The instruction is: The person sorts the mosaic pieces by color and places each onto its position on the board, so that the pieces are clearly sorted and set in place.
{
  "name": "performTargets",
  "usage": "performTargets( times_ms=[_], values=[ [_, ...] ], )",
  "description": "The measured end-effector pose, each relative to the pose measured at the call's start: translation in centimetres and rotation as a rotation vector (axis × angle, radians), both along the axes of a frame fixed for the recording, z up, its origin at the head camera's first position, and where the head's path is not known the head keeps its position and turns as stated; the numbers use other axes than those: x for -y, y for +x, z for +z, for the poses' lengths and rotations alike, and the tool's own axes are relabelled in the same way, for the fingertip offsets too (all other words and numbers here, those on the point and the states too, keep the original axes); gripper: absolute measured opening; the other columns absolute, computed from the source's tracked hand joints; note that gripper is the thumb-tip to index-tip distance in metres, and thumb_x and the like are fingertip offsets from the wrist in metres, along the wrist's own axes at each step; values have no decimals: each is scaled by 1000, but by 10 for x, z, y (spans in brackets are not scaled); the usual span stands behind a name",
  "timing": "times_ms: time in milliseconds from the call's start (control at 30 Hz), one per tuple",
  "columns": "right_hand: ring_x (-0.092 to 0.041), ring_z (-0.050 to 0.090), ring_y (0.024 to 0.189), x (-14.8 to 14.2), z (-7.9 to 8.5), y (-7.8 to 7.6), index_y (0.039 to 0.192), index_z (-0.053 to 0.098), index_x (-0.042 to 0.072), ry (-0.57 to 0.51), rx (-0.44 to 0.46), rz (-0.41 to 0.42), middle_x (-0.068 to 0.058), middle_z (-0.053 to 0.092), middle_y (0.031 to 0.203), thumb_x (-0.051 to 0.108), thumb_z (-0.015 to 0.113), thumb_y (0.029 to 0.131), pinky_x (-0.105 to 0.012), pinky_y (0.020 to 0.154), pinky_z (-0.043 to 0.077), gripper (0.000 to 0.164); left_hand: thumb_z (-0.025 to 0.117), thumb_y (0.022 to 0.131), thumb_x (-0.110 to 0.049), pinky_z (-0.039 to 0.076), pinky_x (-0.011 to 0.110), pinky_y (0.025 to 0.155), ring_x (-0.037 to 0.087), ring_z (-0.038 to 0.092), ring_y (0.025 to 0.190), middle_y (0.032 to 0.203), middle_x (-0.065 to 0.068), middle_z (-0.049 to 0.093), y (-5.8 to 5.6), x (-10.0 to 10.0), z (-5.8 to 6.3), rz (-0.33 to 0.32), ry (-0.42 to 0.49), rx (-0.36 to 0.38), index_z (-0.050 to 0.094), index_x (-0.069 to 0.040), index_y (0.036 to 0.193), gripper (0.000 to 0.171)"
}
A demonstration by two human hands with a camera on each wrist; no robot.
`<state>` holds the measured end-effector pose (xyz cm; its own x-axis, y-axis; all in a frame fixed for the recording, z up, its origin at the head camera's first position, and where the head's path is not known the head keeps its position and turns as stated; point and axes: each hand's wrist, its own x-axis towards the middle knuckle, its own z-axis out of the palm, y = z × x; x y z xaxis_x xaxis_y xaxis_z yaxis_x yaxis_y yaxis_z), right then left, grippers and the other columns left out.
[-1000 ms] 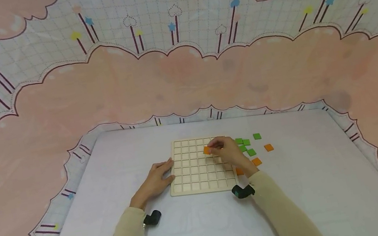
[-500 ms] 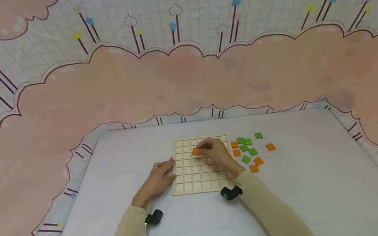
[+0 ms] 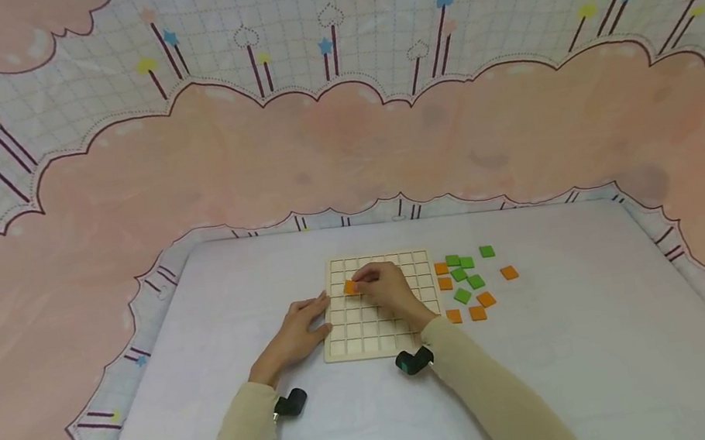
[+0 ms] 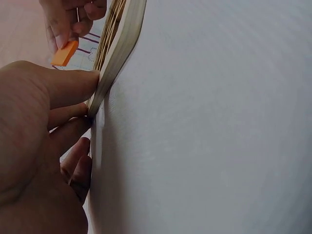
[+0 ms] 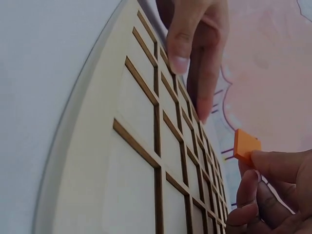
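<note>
A pale wooden board with a grid of square recesses lies flat on the table. My right hand pinches a square orange tile between thumb and fingers. In the right wrist view that orange tile is held up above the board's surface, near its far side. My left hand rests at the board's left edge with its fingers spread. Seen from the left wrist, the thumb and fingertips touch the board's side. The recesses that show hold no tiles; some are hidden beneath the right hand.
Right of the board lie several loose green tiles and several orange tiles, some close to its right edge. They rest on a white table. A cloth backdrop with pink clouds stands behind and beside the table.
My right hand has moved left across the board with the orange tile, uncovering more loose tiles at the right. My left hand stays at the board's left edge.
</note>
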<state>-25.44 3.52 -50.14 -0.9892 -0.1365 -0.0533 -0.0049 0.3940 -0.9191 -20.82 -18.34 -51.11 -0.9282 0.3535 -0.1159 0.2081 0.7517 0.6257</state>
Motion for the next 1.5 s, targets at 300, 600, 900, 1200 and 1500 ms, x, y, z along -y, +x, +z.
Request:
performTargets(
  times_ms=[300,600,900,1200,1500],
  values=[
    [-15,65,88,12,-3,-4,91,77,14,19,27,-22,-3,74,95,12,72,87,-27,77,51,6,60,97,-19,27,57,117,35,29,144,161,4,31,0,-1,0,-8,0,-20,40,-6,150,57],
    [-16,67,87,22,-6,-8,92,76,11,65,-68,7,-4,75,93,11,72,88,-31,82,55,6,60,97,-18,26,57,117,35,29,144,161,5,32,1,-2,1,-3,16,-20,40,-6,149,57],
    [-14,65,80,29,-9,-14,91,76,11,133,-127,0,-4,75,88,11,72,87,-29,77,54,6,61,96,-17,27,56,117,36,30,143,160,6,34,1,-1,-1,-9,7,-45,42,-5,148,57],
    [-14,66,82,32,-10,-15,95,77,14,198,-108,15,-2,75,91,13,70,89,-30,76,53,9,61,97,-18,27,57,117,35,28,145,161,4,31,0,0,-3,-3,7,-23,40,-7,150,58],
    [-21,67,101,30,-6,-11,106,76,13,226,-52,55,-4,74,110,15,68,89,-37,89,54,19,59,98,-20,28,57,116,33,27,145,162,2,30,0,-1,-3,1,5,-7,38,-9,151,58]
  ],
)
